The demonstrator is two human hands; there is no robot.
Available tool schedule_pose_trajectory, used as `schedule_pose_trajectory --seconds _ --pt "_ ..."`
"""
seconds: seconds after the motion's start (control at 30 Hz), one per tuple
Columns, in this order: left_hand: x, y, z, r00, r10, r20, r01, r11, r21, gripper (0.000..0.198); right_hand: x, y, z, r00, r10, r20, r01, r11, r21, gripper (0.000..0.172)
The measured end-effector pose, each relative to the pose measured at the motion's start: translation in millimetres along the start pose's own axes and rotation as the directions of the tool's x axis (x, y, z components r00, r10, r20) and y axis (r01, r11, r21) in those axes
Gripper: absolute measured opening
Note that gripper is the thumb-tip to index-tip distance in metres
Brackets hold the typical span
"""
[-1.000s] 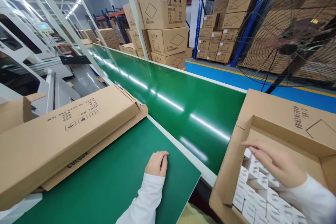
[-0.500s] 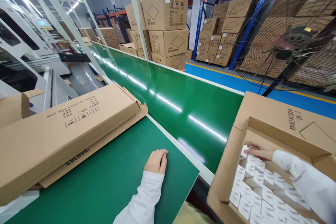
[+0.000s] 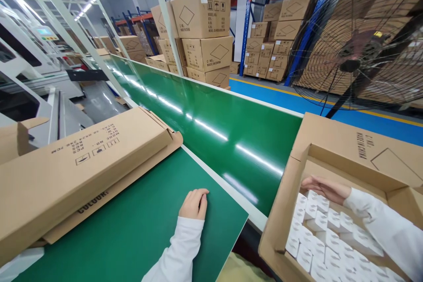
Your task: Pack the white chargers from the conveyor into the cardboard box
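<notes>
My left hand (image 3: 194, 204) rests on the green tabletop (image 3: 132, 211), its fingers loosely curled together with no object visible in them. Inside the open cardboard box (image 3: 280, 202) at the right, my right hand (image 3: 324, 187) is over the far end of the rows of small white boxes (image 3: 317, 246). Its fingers are extended near the box's left inner wall, and no item shows in them. The white boxes stand side by side; bare cardboard shows beyond them.
A large flattened carton (image 3: 82, 163) lies on the table's left part. Behind runs a green conveyor (image 3: 211, 110) with a pale edge. Stacked cartons (image 3: 206, 53) stand past it, and a black wire fan (image 3: 350, 59) is at the upper right.
My right hand has let go of a small white box at the far left corner of the rows, and its fingers have straightened. My left hand has stayed on the tabletop.
</notes>
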State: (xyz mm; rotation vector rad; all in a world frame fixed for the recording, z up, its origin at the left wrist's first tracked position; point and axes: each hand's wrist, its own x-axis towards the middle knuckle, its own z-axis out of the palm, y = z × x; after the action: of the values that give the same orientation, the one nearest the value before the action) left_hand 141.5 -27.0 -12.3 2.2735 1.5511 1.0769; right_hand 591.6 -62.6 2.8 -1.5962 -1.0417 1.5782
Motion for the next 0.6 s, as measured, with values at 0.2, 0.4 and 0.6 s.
schedule_pose_trajectory --seconds 0.2,0.4,0.6 --pt "0 0 0.3 1.0 0.001 -0.004 -0.001 1.0 0.005 0.026 -13 14 -7 0.99 0.014 0.141 -0.061 0.94 0.335 0.032" --pt "0 0 0.7 1.0 -0.002 -0.022 0.002 1.0 0.001 0.026 -18 28 9 0.986 0.013 0.167 -0.099 0.851 0.515 0.024" --pt "1 2 -0.4 1.0 -0.001 -0.019 0.001 1.0 0.002 0.025 -23 23 26 0.977 0.037 0.21 -0.145 0.838 0.527 0.017"
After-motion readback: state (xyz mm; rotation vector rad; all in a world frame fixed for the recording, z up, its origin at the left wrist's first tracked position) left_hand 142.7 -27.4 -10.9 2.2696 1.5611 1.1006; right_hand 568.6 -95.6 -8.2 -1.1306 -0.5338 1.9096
